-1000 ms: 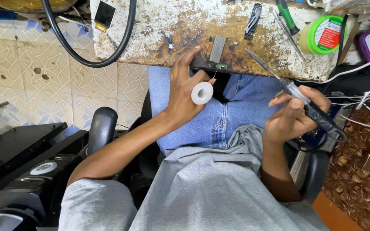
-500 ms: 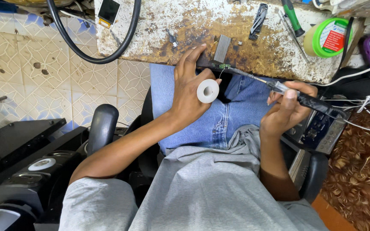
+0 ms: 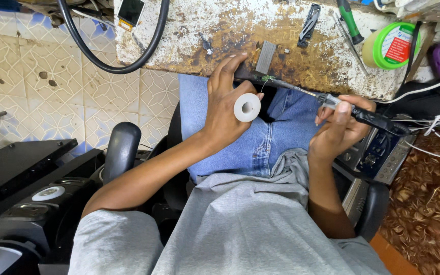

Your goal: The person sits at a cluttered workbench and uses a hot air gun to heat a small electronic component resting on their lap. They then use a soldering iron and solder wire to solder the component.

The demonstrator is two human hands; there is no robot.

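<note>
Left hand (image 3: 227, 109) fingers pinch a white spool (image 3: 247, 107) at the bench edge (image 3: 291, 84) — right hand (image 3: 338, 127) fingers grip the iron (image 3: 352, 109).

Left hand (image 3: 225, 109) grips white solder spool (image 3: 247, 107) at the stained workbench (image 3: 189, 30) edge, right hand (image 3: 339, 125) holds soldering iron (image 3: 352, 109), tip touching small green board (image 3: 268, 78); grey block (image 3: 266, 57) just above, green tape roll (image 3: 390, 46) far right.

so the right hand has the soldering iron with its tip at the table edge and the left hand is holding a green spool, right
Not quite: the spool in the left hand is white, as the head view shows. The right hand does hold the soldering iron, its tip at the table edge.
</note>
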